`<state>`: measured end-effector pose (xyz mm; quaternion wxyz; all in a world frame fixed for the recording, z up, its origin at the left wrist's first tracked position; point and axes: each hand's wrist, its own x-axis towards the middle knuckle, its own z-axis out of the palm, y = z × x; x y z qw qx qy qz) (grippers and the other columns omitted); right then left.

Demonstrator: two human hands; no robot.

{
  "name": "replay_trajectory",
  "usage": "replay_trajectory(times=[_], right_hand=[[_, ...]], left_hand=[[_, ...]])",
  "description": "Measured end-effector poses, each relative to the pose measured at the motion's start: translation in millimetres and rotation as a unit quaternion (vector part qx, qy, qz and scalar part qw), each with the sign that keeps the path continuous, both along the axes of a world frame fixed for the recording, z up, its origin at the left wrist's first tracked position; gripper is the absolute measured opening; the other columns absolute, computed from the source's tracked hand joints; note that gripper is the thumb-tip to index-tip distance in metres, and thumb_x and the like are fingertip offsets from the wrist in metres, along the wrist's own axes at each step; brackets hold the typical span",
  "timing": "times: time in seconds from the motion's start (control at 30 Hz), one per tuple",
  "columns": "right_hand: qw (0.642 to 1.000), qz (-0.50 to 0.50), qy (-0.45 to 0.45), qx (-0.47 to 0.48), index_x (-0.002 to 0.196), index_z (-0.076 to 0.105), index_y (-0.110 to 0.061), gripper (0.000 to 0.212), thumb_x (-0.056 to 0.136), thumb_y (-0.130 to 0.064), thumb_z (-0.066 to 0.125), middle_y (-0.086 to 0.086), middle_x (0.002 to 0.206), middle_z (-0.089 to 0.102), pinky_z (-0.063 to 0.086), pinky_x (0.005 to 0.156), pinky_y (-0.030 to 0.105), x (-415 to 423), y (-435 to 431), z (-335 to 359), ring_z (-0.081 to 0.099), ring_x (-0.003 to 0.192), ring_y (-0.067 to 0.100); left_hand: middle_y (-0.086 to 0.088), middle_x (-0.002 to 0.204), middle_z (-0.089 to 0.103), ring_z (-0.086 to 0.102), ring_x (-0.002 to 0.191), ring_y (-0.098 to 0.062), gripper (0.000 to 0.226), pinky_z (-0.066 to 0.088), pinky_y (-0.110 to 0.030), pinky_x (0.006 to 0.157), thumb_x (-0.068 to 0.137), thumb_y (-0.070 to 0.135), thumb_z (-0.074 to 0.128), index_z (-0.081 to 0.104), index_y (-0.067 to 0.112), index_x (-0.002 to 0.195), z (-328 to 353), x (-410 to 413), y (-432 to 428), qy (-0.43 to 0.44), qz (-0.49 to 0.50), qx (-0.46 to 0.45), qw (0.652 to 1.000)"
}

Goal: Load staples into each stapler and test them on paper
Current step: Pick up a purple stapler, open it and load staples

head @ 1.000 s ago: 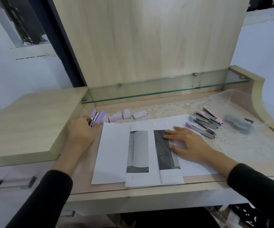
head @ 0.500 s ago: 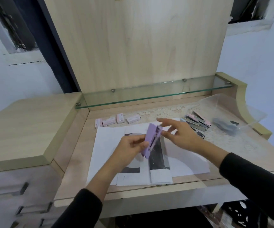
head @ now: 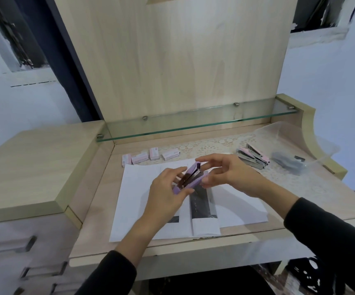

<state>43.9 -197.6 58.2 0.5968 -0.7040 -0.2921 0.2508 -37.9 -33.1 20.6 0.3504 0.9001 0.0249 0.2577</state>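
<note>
Gripping one lilac stapler [head: 190,177] over the paper [head: 138,188], your left hand [head: 168,192] clamps its near end and your right hand [head: 232,173] pinches its far end; its long axis runs near-left to far-right. Four staple boxes [head: 154,153] sit behind; the spare staplers [head: 254,157] are too blurred to count.

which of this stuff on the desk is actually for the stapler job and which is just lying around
For the job:
- purple stapler, held between left hand and right hand
- staple boxes
- paper sheets
- pile of other staplers

Lying about:
- clear plastic bag with dark contents
- lace mat
- glass shelf
</note>
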Motion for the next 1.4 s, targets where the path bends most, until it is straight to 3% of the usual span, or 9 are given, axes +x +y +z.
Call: replay_trajectory(times=[0.23, 0.4, 0.5, 0.63, 0.77, 0.87, 0.97, 1.1, 1.4], right_hand=[[0.998, -0.046, 0.006, 0.039, 0.106, 0.057, 0.010, 0.032, 0.075, 0.011, 0.064, 0.020, 0.092, 0.065, 0.057, 0.069, 0.022, -3, 6, -9, 0.065, 0.072, 0.024], [0.990, -0.083, -0.112, -0.008, 0.092, 0.067, -0.001, 0.019, 0.077, 0.010, 0.062, 0.006, 0.077, 0.064, 0.057, 0.072, 0.025, 0, 5, -11, 0.063, 0.065, 0.014], [0.976, -0.091, -0.188, -0.061, 0.089, 0.071, -0.009, 0.016, 0.077, 0.002, 0.066, -0.005, 0.075, 0.064, 0.051, 0.071, 0.020, 1, 6, -7, 0.057, 0.065, 0.007], [0.966, -0.136, -0.212, -0.057, 0.088, 0.070, -0.012, 0.015, 0.077, -0.003, 0.068, -0.003, 0.079, 0.066, 0.048, 0.071, 0.019, 1, 8, -13, 0.056, 0.062, -0.001], [0.965, -0.182, -0.189, -0.021, 0.083, 0.068, -0.012, 0.013, 0.076, -0.002, 0.068, -0.006, 0.075, 0.064, 0.055, 0.076, 0.038, -1, 12, -22, 0.063, 0.068, 0.019], [0.965, -0.185, -0.185, -0.020, 0.088, 0.068, -0.011, 0.013, 0.077, -0.004, 0.068, -0.001, 0.081, 0.066, 0.057, 0.075, 0.036, -2, 15, -25, 0.064, 0.072, 0.020], [0.982, -0.162, -0.096, 0.007, 0.100, 0.063, -0.010, 0.022, 0.080, -0.004, 0.066, 0.010, 0.092, 0.067, 0.059, 0.067, 0.027, -2, 16, -29, 0.068, 0.073, 0.019], [0.982, -0.178, -0.043, 0.047, 0.091, 0.064, -0.004, 0.008, 0.085, -0.004, 0.059, 0.015, 0.085, 0.068, 0.058, 0.071, 0.028, -7, 21, -40, 0.069, 0.073, 0.023], [0.980, -0.177, -0.029, 0.090, 0.092, 0.065, -0.002, 0.015, 0.087, 0.003, 0.052, 0.016, 0.089, 0.069, 0.057, 0.076, 0.026, -10, 25, -45, 0.068, 0.081, 0.027]], left_hand=[[-0.009, 0.092, 0.064, 0.062, 0.078, -0.022, 0.047, 0.054, -0.025, 0.064, 0.063, 0.020, 0.084, 0.064, 0.006, 0.104, -9, 1, 0, -0.081, 0.029, 0.127, 0.988], [0.009, 0.097, 0.058, 0.059, 0.081, -0.006, 0.049, 0.044, 0.001, 0.066, 0.072, 0.026, 0.075, 0.059, 0.015, 0.117, 6, 4, -5, -0.007, -0.023, -0.056, 0.998], [0.010, 0.092, 0.062, 0.058, 0.079, 0.004, 0.034, 0.047, -0.004, 0.069, 0.077, 0.022, 0.071, 0.065, 0.014, 0.110, 12, 9, -6, -0.004, -0.053, -0.084, 0.995], [0.010, 0.093, 0.060, 0.058, 0.080, -0.004, 0.034, 0.048, -0.004, 0.068, 0.073, 0.018, 0.075, 0.067, 0.011, 0.105, 12, 12, -8, 0.011, -0.061, -0.089, 0.994], [0.009, 0.090, 0.060, 0.056, 0.081, -0.009, 0.029, 0.049, -0.011, 0.070, 0.074, 0.012, 0.074, 0.067, 0.009, 0.102, 11, 16, -9, 0.026, -0.056, -0.111, 0.992], [0.008, 0.089, 0.059, 0.056, 0.079, -0.008, 0.020, 0.046, -0.004, 0.067, 0.081, 0.015, 0.068, 0.067, 0.010, 0.100, 11, 21, -8, 0.027, -0.050, -0.101, 0.993], [0.006, 0.091, 0.061, 0.057, 0.079, -0.006, 0.020, 0.043, 0.000, 0.067, 0.083, 0.016, 0.065, 0.068, 0.008, 0.101, 8, 22, -7, 0.018, -0.043, -0.101, 0.994], [0.005, 0.089, 0.065, 0.061, 0.081, -0.006, 0.011, 0.046, -0.004, 0.070, 0.085, 0.013, 0.064, 0.068, 0.012, 0.095, 3, 21, -8, 0.015, -0.052, -0.147, 0.988], [0.010, 0.078, 0.061, 0.058, 0.068, 0.009, 0.012, 0.050, -0.013, 0.070, 0.083, 0.000, 0.062, 0.060, 0.005, 0.094, 0, 23, -9, 0.027, -0.076, -0.158, 0.984]])
